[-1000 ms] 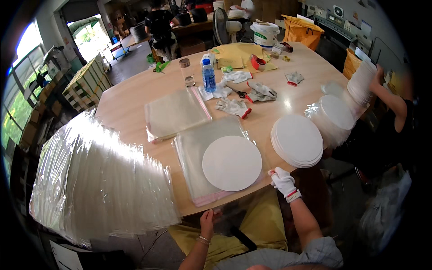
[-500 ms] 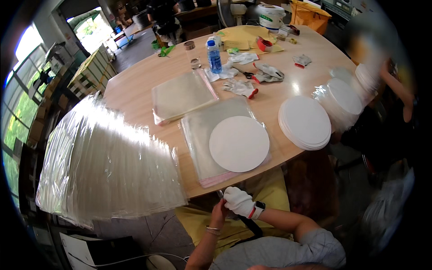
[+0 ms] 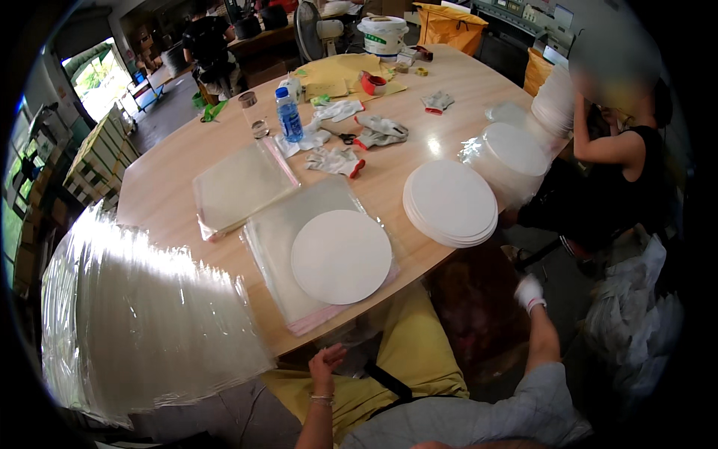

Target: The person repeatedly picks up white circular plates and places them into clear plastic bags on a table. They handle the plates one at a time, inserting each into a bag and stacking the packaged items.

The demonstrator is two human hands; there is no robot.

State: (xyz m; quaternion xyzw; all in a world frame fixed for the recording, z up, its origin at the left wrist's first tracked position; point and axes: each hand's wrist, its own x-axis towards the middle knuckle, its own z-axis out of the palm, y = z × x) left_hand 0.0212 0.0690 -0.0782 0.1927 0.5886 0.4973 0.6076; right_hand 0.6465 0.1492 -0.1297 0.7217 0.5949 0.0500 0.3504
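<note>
White disc (image 3: 341, 257) lies flat on the nearer stack of clear bags (image 3: 277, 247), close to the front edge of the worktop (image 3: 161, 179), and neither hand touches it. As far as the view shows, this one disc is set out on the bags, with no film visible over it; a pile of loose white discs (image 3: 451, 200) is left beside it to the right. Farther right, more discs (image 3: 516, 152) appear to sit in clear film. The bare left hand (image 3: 327, 364) is just below the worktop's edge, its grip looking loose, fingers apart. The gloved right hand (image 3: 529, 292) is well off to the right, beyond the edge; whether its grip is closed on anything, I cannot tell.
</note>
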